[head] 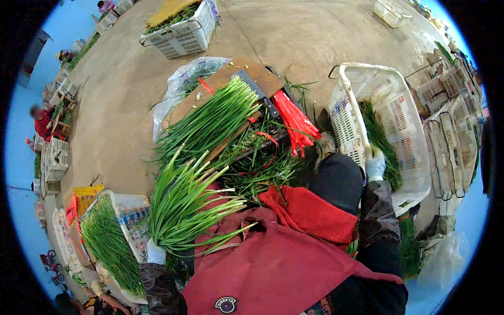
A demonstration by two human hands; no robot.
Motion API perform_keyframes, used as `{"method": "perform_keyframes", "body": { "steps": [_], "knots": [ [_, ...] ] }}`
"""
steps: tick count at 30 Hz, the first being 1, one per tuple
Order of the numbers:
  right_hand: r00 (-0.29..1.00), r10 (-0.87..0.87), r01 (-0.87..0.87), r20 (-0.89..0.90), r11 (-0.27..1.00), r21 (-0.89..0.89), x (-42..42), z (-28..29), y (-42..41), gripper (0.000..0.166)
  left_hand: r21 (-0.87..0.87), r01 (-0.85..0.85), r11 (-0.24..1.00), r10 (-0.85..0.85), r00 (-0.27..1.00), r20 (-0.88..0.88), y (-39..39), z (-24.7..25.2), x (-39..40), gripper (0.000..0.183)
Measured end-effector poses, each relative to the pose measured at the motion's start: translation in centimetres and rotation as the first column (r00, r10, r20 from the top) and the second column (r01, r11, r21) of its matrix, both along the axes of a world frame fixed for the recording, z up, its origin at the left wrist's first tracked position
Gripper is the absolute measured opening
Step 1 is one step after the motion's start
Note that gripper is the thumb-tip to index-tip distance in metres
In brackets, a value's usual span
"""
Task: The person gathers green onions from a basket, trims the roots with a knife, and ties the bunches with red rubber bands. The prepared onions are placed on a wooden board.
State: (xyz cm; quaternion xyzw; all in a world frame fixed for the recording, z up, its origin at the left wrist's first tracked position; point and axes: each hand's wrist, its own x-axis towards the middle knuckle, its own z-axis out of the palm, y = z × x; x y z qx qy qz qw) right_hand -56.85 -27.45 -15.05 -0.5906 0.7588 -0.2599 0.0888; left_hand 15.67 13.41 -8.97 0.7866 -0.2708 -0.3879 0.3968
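My left hand, in a white glove, holds the leafy end of a loose bunch of garlic chives, whose pale stalk ends point right across my lap. My right hand, also gloved, is at the near-side rim of a white plastic crate; its fingers are blurred and partly hidden. Inside that crate lie more chives. In front of me a second bunch of chives rests on a brown board, stalks towards a broad-bladed knife. A bundle of red ties hangs beside the knife's handle.
Loose leaf trimmings lie below the board. A red cloth covers part of my lap. On my left stands a crate of chives, and another loaded crate is ahead on the concrete floor. Stacked crates are on the right.
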Motion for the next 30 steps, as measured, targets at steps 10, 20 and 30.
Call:
{"method": "perform_keyframes", "body": {
  "steps": [10,20,30],
  "knots": [
    [0.859,0.405,-0.493,0.311,0.819,0.294,16.0,0.2,-15.7,0.057,0.006,0.035,0.999,-0.034,0.998,-0.046,-1.3,1.1,-0.4,0.036],
    [0.850,0.520,-0.401,-0.081,0.739,0.541,22.2,-9.6,-23.0,0.051,0.087,-0.047,0.995,0.062,0.981,-0.182,-2.8,3.1,-0.2,0.039],
    [0.821,0.546,-0.398,-0.169,0.758,0.516,17.7,-13.5,-23.7,0.043,0.026,-0.293,0.956,0.260,0.801,-0.538,-2.7,1.6,1.0,0.040]
  ]
}}
